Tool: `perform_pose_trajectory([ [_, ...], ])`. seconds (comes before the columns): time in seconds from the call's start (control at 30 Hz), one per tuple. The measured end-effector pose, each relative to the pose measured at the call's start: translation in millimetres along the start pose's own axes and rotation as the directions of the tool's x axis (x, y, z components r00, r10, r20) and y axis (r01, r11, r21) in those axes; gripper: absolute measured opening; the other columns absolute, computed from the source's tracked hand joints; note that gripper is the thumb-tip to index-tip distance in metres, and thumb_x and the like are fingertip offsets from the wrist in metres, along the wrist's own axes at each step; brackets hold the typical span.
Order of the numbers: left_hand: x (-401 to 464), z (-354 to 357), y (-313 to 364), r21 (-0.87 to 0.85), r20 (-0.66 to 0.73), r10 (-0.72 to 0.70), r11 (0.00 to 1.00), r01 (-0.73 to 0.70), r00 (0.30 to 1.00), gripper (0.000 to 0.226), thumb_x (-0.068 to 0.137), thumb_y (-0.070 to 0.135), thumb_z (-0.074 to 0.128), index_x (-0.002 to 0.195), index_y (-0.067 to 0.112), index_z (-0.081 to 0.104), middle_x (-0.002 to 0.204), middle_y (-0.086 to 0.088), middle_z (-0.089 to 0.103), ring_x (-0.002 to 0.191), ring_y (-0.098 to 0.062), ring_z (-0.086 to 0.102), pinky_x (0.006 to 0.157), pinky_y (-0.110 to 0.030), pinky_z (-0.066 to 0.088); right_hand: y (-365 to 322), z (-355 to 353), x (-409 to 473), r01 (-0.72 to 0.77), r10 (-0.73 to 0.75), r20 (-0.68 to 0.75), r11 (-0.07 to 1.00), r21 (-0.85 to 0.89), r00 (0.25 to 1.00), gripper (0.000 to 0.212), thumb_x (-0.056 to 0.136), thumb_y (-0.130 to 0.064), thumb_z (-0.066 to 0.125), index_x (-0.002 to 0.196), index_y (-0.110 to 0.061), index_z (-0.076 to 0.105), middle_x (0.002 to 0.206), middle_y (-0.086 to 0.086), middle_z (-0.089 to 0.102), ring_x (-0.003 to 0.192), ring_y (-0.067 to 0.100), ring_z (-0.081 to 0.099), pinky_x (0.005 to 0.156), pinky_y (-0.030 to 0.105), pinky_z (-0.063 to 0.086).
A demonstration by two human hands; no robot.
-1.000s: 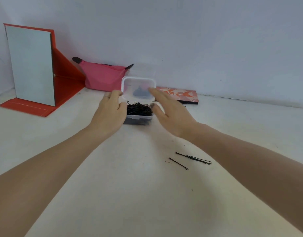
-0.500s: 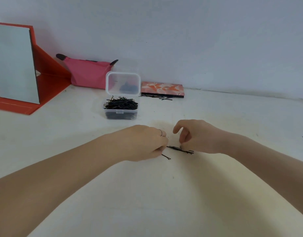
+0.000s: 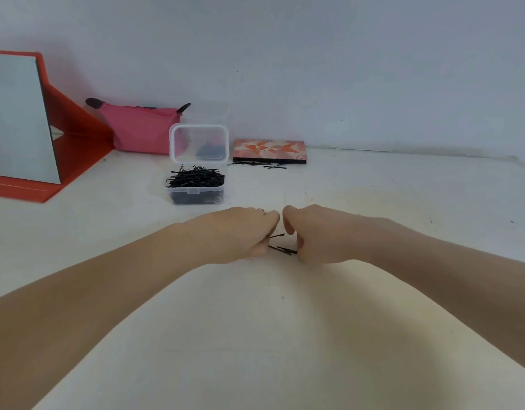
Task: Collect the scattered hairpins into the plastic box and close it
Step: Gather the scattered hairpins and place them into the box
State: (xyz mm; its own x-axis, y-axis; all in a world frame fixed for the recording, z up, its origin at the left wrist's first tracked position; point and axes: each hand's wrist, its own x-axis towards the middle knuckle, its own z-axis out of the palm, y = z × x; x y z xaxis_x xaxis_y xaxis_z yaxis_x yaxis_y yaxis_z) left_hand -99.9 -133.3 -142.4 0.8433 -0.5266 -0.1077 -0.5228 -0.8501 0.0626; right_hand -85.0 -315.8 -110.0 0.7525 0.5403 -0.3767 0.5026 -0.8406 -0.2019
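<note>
Head view | left hand [image 3: 240, 235] and right hand [image 3: 311, 235] are curled knuckle to knuckle, fingertips pinched on loose hairpins [image 3: 282, 249] so thin wire gets lifted off the tabletop [image 3: 403, 202] | plastic box [image 3: 196, 187] is parked behind, lid [image 3: 198, 142] propped up for drop-ins | more stray pins [image 3: 259, 164] are left by the patterned case [image 3: 269, 150]

1. A home dressing corner — a white tabletop [image 3: 373, 202] against a plain wall.
2. Beyond the grip stand a folding mirror [image 3: 18, 119], a pink pouch [image 3: 137, 131] and a makeup palette [image 3: 270, 150] — vanity things.
</note>
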Motion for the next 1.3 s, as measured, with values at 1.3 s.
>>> perform_pose_trajectory([
  [1.3,33.8,4.8,30.8,0.431,0.129,0.179,0.876,-0.218,0.975,0.027,0.096,0.023,0.035,0.111,0.006,0.049,0.107,-0.010,0.054,0.092,-0.029,0.058,0.079,-0.039,0.047,32.7,4.1,-1.3,-0.062,0.144,-0.131,0.868,0.493,0.981,0.015,0.078,-0.005,0.053,0.081,-0.016,0.063,0.085,0.012,0.073,0.063,0.019,0.063,0.070,0.033,0.055],
])
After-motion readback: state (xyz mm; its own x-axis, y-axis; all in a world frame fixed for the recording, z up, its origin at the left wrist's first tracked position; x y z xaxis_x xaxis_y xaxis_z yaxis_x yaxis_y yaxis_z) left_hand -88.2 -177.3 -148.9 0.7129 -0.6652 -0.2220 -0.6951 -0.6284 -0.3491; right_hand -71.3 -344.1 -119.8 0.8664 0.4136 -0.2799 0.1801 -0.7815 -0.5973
